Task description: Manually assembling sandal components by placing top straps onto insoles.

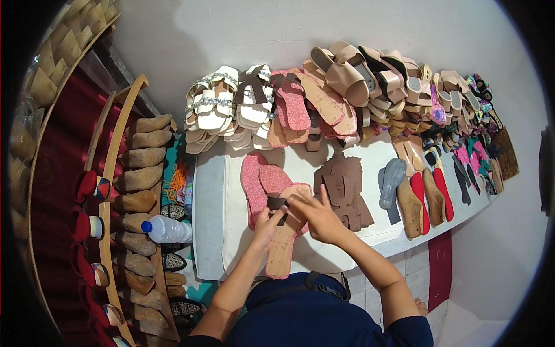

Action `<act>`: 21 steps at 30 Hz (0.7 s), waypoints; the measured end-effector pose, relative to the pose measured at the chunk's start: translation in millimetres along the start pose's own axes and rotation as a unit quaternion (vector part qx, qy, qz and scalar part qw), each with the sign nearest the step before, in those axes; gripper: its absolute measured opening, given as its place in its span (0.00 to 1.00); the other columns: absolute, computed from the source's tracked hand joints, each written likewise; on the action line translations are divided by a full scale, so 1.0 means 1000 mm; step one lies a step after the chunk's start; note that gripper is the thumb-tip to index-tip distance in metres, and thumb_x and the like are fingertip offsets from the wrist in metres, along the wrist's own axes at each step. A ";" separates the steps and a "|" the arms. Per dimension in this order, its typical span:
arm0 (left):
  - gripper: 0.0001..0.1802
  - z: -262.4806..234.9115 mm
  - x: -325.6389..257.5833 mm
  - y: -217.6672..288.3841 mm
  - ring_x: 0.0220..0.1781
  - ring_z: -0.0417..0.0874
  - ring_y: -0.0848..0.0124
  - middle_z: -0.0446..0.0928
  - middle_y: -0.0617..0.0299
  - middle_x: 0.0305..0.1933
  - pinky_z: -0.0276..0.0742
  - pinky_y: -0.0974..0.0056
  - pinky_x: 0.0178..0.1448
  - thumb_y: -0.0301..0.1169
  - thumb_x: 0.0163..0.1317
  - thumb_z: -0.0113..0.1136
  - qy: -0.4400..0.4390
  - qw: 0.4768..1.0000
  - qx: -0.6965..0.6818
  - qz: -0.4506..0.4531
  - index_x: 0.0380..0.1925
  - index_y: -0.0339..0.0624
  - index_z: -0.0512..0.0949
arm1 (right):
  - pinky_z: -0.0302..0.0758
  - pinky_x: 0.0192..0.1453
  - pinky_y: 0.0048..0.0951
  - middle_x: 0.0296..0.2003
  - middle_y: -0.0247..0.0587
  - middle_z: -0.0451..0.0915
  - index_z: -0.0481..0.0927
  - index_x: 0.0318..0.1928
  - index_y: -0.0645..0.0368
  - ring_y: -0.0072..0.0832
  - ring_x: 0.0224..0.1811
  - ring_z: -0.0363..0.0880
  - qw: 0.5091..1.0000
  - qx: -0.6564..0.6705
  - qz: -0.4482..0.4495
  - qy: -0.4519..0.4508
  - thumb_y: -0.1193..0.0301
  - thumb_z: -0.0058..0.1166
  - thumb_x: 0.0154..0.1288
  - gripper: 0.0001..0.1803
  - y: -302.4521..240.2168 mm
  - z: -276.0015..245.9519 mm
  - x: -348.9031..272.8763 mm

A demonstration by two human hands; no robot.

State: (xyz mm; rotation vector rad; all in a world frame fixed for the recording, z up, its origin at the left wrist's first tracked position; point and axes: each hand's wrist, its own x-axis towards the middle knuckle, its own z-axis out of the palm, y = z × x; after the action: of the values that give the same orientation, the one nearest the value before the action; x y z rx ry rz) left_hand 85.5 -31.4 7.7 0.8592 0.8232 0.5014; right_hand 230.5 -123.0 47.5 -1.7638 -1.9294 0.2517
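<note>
A sandal sole (280, 258), tan with a pink speckled edge, points toward me at the near edge of the table. A dark brown strap (276, 202) lies across its upper part. My left hand (264, 229) grips the sole from the left, thumb by the strap. Over the sole's far right side, my right hand (319, 217) has bent fingers against it, while one digit sticks up. What lies under these fingers is partly hidden. Pink speckled soles (252, 179) rest just beyond my left hand. Beyond my right hand is a pile of brown cut upper pieces (342, 194).
White sandals (217, 104), pink soles (293, 104) and beige slides (347, 81) are heaped along the wall. Grey and wooden shoe forms (409, 205) with red pieces (420, 196) lie rightward. A water bottle (171, 230) and a rack of wooden lasts (139, 179) stand left.
</note>
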 end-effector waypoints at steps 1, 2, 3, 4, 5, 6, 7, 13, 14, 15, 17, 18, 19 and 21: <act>0.15 -0.001 0.001 0.000 0.34 0.75 0.77 0.73 0.63 0.35 0.72 0.72 0.37 0.32 0.55 0.56 0.003 1.000 0.000 0.001 0.41 0.38 0.69 | 0.35 0.62 0.60 0.53 0.44 0.65 0.60 0.57 0.53 0.38 0.62 0.54 1.000 0.019 0.005 0.017 0.82 0.47 0.42 0.35 0.004 -0.003 0.001; 0.15 -0.003 0.003 0.000 0.34 0.75 0.77 0.73 0.63 0.35 0.72 0.72 0.36 0.31 0.55 0.56 0.010 1.000 -0.015 0.024 0.41 0.38 0.69 | 0.34 0.63 0.59 0.51 0.42 0.66 0.62 0.54 0.55 0.40 0.61 0.55 0.994 0.039 0.024 0.100 0.83 0.44 0.42 0.32 0.003 -0.013 0.002; 0.14 -0.005 0.005 -0.001 0.33 0.75 0.77 0.73 0.63 0.34 0.72 0.72 0.35 0.31 0.55 0.56 0.017 0.998 -0.030 0.047 0.40 0.38 0.69 | 0.41 0.64 0.52 0.51 0.44 0.66 0.63 0.54 0.56 0.43 0.60 0.55 0.985 0.036 0.051 0.163 0.81 0.43 0.47 0.28 0.012 -0.015 0.003; 0.14 -0.006 0.006 0.001 0.33 0.75 0.78 0.73 0.63 0.35 0.72 0.72 0.36 0.30 0.55 0.56 0.012 0.998 -0.036 0.054 0.40 0.38 0.68 | 0.48 0.62 0.45 0.50 0.45 0.67 0.63 0.53 0.58 0.40 0.58 0.58 0.970 0.086 0.102 0.204 0.78 0.43 0.51 0.25 0.021 -0.017 0.004; 0.14 -0.008 0.006 0.002 0.33 0.75 0.78 0.73 0.63 0.35 0.72 0.72 0.36 0.30 0.55 0.56 0.011 0.998 -0.035 0.053 0.40 0.38 0.68 | 0.55 0.60 0.38 0.48 0.45 0.68 0.63 0.53 0.59 0.38 0.56 0.62 0.948 0.135 0.151 0.244 0.74 0.43 0.56 0.22 0.028 -0.018 0.003; 0.14 -0.008 0.005 0.005 0.33 0.75 0.78 0.73 0.63 0.34 0.72 0.72 0.36 0.30 0.55 0.56 0.004 0.996 -0.045 0.071 0.40 0.38 0.68 | 0.55 0.60 0.38 0.48 0.45 0.68 0.63 0.53 0.59 0.38 0.56 0.62 0.948 0.135 0.152 0.244 0.74 0.43 0.56 0.22 0.033 -0.017 0.000; 0.14 -0.008 0.004 0.008 0.33 0.75 0.78 0.73 0.64 0.34 0.72 0.72 0.36 0.30 0.55 0.55 -0.003 0.995 -0.053 0.090 0.40 0.38 0.68 | 0.60 0.55 0.32 0.45 0.44 0.70 0.65 0.52 0.60 0.32 0.52 0.65 0.903 0.292 0.247 0.194 0.70 0.44 0.58 0.20 0.037 -0.015 -0.003; 0.13 -0.007 0.006 0.014 0.33 0.74 0.80 0.73 0.65 0.34 0.72 0.73 0.36 0.29 0.56 0.55 -0.013 0.993 -0.036 0.112 0.40 0.38 0.68 | 0.67 0.42 0.18 0.32 0.34 0.75 0.73 0.41 0.64 0.17 0.36 0.71 0.785 0.547 0.281 0.075 0.66 0.48 0.60 0.14 0.030 -0.003 -0.015; 0.13 -0.007 0.006 0.014 0.33 0.74 0.80 0.73 0.65 0.34 0.72 0.73 0.36 0.30 0.56 0.55 -0.009 0.993 -0.029 0.117 0.40 0.38 0.68 | 0.67 0.41 0.18 0.31 0.34 0.75 0.73 0.40 0.65 0.17 0.35 0.71 0.790 0.536 0.288 0.078 0.67 0.49 0.59 0.13 0.023 -0.006 -0.012; 0.13 -0.006 0.006 0.013 0.33 0.74 0.80 0.73 0.65 0.34 0.72 0.73 0.36 0.30 0.56 0.55 -0.009 0.993 -0.029 0.116 0.40 0.38 0.68 | 0.67 0.40 0.17 0.30 0.33 0.75 0.73 0.38 0.65 0.17 0.34 0.71 0.794 0.525 0.295 0.081 0.69 0.51 0.58 0.12 0.020 -0.007 -0.010; 0.12 -0.002 0.007 0.012 0.32 0.73 0.81 0.73 0.65 0.33 0.71 0.74 0.36 0.30 0.56 0.55 0.004 0.990 -0.027 0.141 0.38 0.38 0.69 | 0.68 0.38 0.16 0.28 0.32 0.76 0.75 0.34 0.65 0.16 0.32 0.72 0.796 0.514 0.301 0.107 0.71 0.53 0.56 0.09 0.021 -0.003 -0.008; 0.12 0.000 0.008 0.011 0.32 0.73 0.81 0.73 0.65 0.33 0.71 0.74 0.36 0.30 0.56 0.55 0.003 0.990 -0.027 0.141 0.38 0.38 0.69 | 0.68 0.36 0.17 0.26 0.33 0.77 0.75 0.33 0.65 0.16 0.30 0.73 0.815 0.477 0.304 0.126 0.71 0.53 0.56 0.08 0.022 -0.001 -0.009; 0.11 -0.001 0.008 0.010 0.32 0.73 0.81 0.73 0.65 0.33 0.71 0.74 0.35 0.30 0.56 0.55 0.020 0.986 0.013 0.162 0.37 0.37 0.69 | 0.69 0.33 0.18 0.25 0.34 0.77 0.76 0.31 0.65 0.16 0.28 0.73 0.833 0.439 0.306 0.141 0.71 0.53 0.56 0.08 0.020 -0.001 -0.007; 0.11 0.001 0.008 0.008 0.32 0.73 0.81 0.73 0.66 0.32 0.70 0.74 0.35 0.31 0.56 0.55 0.038 0.981 0.053 0.184 0.36 0.37 0.69 | 0.70 0.31 0.19 0.24 0.35 0.78 0.76 0.30 0.65 0.17 0.26 0.74 0.860 0.381 0.303 0.155 0.71 0.53 0.55 0.08 0.012 -0.007 -0.006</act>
State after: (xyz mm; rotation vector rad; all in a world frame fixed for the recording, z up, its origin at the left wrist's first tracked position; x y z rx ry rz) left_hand 90.8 -21.7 11.3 1.1035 0.7674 0.8246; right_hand 244.3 -128.1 46.4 -1.6369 -0.8034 0.7738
